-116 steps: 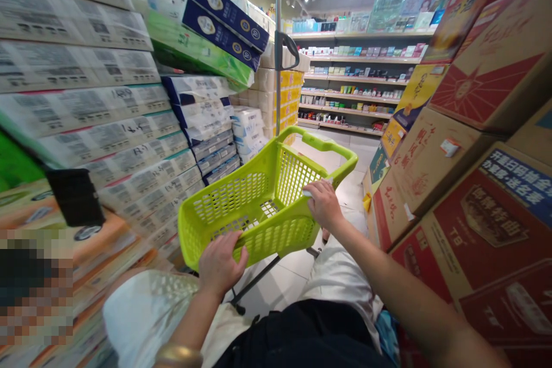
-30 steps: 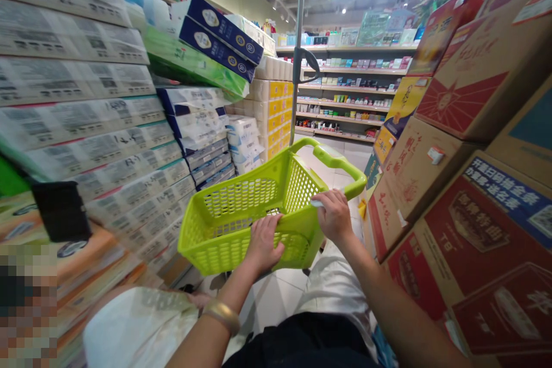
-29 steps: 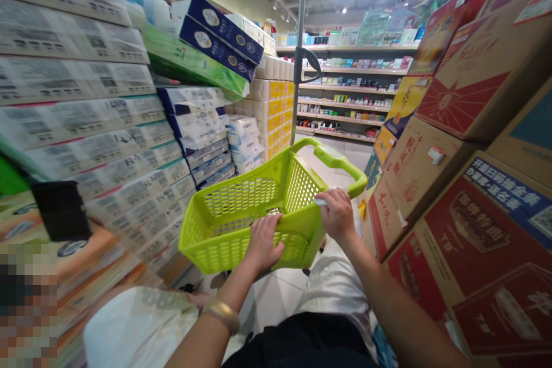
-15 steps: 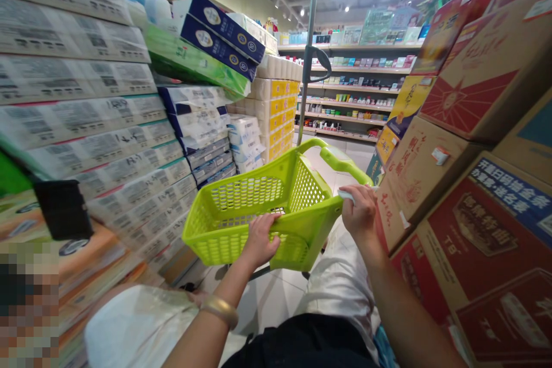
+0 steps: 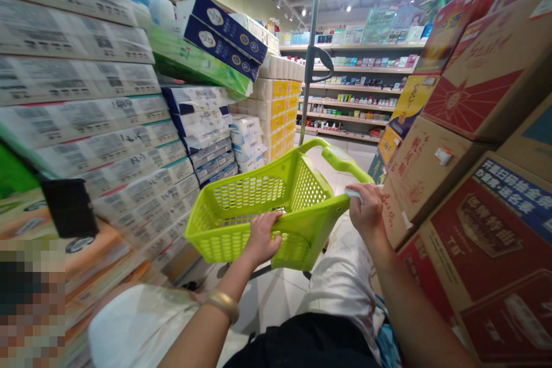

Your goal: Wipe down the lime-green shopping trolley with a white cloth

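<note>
A lime-green plastic shopping cart [image 5: 241, 241] stands in front of me, its perforated basket showing nothing inside that I can make out. My left hand [image 5: 264, 237] is closed over the basket's near rim, thumb outside and fingertips over the edge. Further right, by the end of the cart's handle [image 5: 345, 164], my right hand [image 5: 366, 210] is closed around a white cloth or tissue [image 5: 353, 193]. That white piece presses against the rim's corner. The fingers of the right hand are partly hidden.
Stacked paper packs [image 5: 129, 138] rise on the left. Printed cartons [image 5: 448, 172] are piled close on the right. Beyond the cart stand a metal pole [image 5: 311, 29] and shelves of small products [image 5: 357, 86]. White tiled floor [image 5: 276, 293] shows beneath the cart.
The whole scene sits slightly further right in my view. Both hands keep their places on the cart, with the white piece still in my right hand.
</note>
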The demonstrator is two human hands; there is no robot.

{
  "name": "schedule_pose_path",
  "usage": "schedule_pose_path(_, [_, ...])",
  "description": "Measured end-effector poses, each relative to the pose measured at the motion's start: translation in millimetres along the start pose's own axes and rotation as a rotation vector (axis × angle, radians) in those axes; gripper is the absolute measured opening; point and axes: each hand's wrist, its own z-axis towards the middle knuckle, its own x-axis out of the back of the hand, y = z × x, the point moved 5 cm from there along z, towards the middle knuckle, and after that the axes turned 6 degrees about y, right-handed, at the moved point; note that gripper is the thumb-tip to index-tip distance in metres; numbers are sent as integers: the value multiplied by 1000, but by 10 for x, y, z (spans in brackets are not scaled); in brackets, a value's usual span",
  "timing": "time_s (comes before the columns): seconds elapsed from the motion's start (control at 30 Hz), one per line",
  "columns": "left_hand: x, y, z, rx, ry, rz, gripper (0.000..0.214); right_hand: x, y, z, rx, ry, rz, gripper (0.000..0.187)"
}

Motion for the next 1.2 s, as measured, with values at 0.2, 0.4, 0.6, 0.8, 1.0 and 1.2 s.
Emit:
schedule_pose_path(0.2, [2, -29, 5, -1, 2, -5, 54, -37, 8, -2, -12, -18, -21, 26])
schedule_pose_path(0.4, [16, -76, 50, -23, 1, -8, 54, -4, -75, -9, -4, -12, -46, 27])
schedule_pose_path(0.6, [77, -269, 168, -28, 20, -9, 48, 58, -304, -97, 19, 2, -51, 26])
schedule_pose_path(0.8, [222, -567, 241, 21, 76, 27, 44, 64, -644, -217, 77, -127, 50, 27])
schedule_pose_path(1.0, [345, -348, 120, 77, 140, 59, 60, 90, -1056, -243, 89, -229, 150, 30])
schedule_pose_path(1.2, [306, 738, 49, -160, 76, -281, 79, 107, -1327, -204, 77, -379, 196, 34])
